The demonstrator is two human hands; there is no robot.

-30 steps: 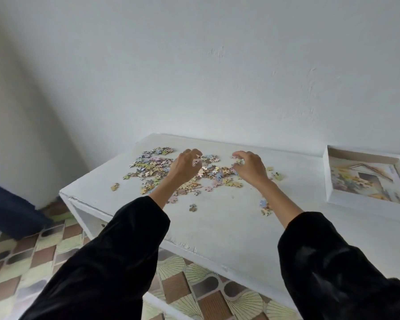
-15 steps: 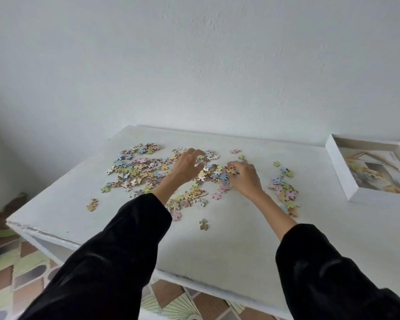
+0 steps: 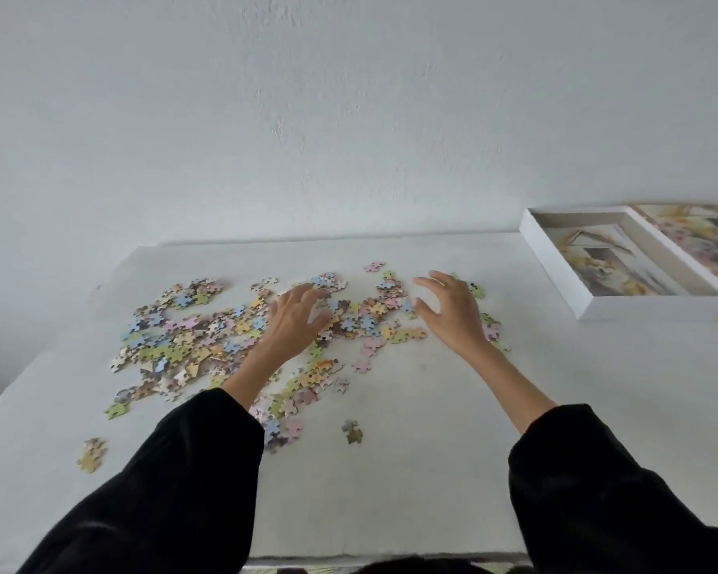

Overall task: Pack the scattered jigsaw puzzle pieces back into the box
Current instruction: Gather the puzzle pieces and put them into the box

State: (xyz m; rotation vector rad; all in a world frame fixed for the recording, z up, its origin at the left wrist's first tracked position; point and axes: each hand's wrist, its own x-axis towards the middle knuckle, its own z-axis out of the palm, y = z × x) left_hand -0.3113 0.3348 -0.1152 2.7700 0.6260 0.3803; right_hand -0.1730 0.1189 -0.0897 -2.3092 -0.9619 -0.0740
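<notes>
Left of the box (image 3: 639,307), the left grip (image 3: 295,321) and right grip (image 3: 452,314) spread wide over the puzzle pieces (image 3: 191,337), fingers splayed, holding nothing. Pieces lie scattered on the white tabletop (image 3: 411,470), well apart from that open box.

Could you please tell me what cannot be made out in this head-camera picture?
Head view throughout:
1. Puzzle pieces beneath the left hand and left sleeve: covered by them.
2. Whether the right hand touches any pieces: the hand itself hides the contact.
3. The lid beside the box: cut off by the right edge.
4. Whether the box holds loose pieces: too blurred.
</notes>
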